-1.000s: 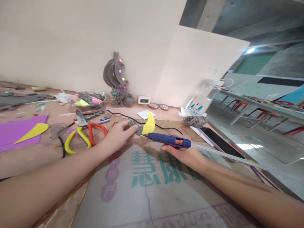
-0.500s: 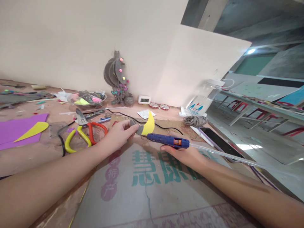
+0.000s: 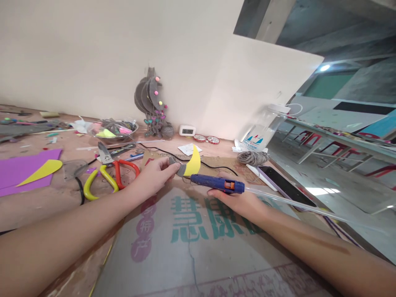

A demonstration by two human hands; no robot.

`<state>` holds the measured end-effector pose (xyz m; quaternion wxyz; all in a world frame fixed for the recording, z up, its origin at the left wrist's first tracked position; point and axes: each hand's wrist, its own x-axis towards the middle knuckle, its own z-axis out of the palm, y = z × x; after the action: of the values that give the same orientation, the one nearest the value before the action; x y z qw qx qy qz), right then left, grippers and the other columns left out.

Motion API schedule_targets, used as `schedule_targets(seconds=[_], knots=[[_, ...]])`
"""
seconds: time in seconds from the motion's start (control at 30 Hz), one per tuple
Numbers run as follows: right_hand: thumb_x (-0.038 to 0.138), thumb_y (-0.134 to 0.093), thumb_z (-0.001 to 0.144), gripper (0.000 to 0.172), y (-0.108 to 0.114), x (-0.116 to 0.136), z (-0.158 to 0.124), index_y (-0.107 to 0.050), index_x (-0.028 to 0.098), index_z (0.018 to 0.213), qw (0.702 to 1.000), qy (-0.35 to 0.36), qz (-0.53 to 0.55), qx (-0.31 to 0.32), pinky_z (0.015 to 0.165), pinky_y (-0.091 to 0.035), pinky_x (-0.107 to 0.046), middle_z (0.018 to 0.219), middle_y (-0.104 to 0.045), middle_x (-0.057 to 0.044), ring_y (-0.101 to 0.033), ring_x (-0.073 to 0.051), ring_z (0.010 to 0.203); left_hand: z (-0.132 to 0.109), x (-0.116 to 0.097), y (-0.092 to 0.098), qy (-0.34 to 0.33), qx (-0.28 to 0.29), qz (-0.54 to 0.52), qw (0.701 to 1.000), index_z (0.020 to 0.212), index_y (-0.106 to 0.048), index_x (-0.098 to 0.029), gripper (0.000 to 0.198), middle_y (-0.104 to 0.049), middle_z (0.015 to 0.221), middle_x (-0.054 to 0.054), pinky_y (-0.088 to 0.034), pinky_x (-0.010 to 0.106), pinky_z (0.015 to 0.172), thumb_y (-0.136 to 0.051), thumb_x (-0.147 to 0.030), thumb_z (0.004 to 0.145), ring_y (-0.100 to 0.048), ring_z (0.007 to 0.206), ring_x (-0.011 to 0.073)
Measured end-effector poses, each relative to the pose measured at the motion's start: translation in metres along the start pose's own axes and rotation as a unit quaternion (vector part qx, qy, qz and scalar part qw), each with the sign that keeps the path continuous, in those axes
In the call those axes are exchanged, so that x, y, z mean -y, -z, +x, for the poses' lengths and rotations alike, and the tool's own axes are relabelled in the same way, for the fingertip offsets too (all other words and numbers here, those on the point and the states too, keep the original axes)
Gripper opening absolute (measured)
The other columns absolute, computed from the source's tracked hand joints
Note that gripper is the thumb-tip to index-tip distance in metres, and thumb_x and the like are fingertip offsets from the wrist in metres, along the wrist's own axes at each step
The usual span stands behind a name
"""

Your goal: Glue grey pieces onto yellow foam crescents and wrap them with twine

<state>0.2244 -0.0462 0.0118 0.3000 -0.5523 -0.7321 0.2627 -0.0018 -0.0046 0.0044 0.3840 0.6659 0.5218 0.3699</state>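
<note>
1. While both hands are working near the middle of the frame, very little is changing: the gun is now pointing a bit lower against the yellow piece than it was a second ago.
2. That is probably meaning the work is going on at the same spot. I am not seeing if the tip is touching.
3. The left hand, left of the middle, is closing in a small pinch and is holding the grey piece.
4. The yellow piece is sticking up at the middle, just beside that pinch, and is meeting the grey piece.
5. The right hand, right of the middle, is wrapping around the gun from below, so its fingers are mostly hiding.
6. A clear stick is poking out of the gun's back toward the right edge.
</note>
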Motion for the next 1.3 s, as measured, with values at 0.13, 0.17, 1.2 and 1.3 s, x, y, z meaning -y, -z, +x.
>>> schedule_targets(seconds=[0.13,0.17,1.2,1.3], knots=[[0.049,-0.062,0.071,0.032,0.0000,-0.0007,-0.0003,-0.052,0.019,0.076,1.000,-0.007,0.006,-0.005,0.057,-0.040,-0.024,0.068,-0.054,0.002,-0.051,-0.013,0.062,-0.0010,-0.0009,0.0002,0.001,0.002,-0.009,1.000,0.059,-0.041,-0.018,0.032,-0.040,0.049,-0.007,-0.026,0.017,0.038,-0.047,-0.043,0.078,-0.036,0.042,0.0059],[0.048,-0.062,0.071,0.031,0.0000,-0.0009,-0.0003,-0.053,0.019,0.077,1.000,-0.004,0.007,-0.005,0.057,-0.040,-0.024,0.068,-0.055,0.002,-0.051,-0.013,0.063,-0.0011,-0.0011,0.0003,0.000,0.003,-0.011,1.000,0.059,-0.041,-0.018,0.032,-0.040,0.049,-0.007,-0.025,0.017,0.038,-0.047,-0.043,0.078,-0.036,0.041,0.0059],[0.049,-0.061,0.072,0.030,0.0025,-0.0077,0.0032,-0.056,0.020,0.080,0.999,0.013,0.002,-0.031,0.059,-0.043,-0.025,0.072,-0.059,0.001,-0.055,-0.016,0.066,-0.0023,0.0005,0.0005,-0.015,-0.004,0.015,1.000,0.059,-0.044,-0.019,0.033,-0.042,0.050,-0.006,-0.023,0.019,0.035,-0.048,-0.046,0.078,-0.034,0.038,0.0062],[0.048,-0.061,0.073,0.030,0.0028,-0.0082,0.0034,-0.057,0.020,0.083,0.999,0.017,0.009,-0.028,0.060,-0.044,-0.026,0.074,-0.059,0.000,-0.055,-0.016,0.068,-0.0025,0.0009,0.0007,-0.019,0.001,0.020,1.000,0.060,-0.044,-0.019,0.033,-0.043,0.050,-0.006,-0.023,0.018,0.035,-0.047,-0.046,0.078,-0.035,0.038,0.0061]])
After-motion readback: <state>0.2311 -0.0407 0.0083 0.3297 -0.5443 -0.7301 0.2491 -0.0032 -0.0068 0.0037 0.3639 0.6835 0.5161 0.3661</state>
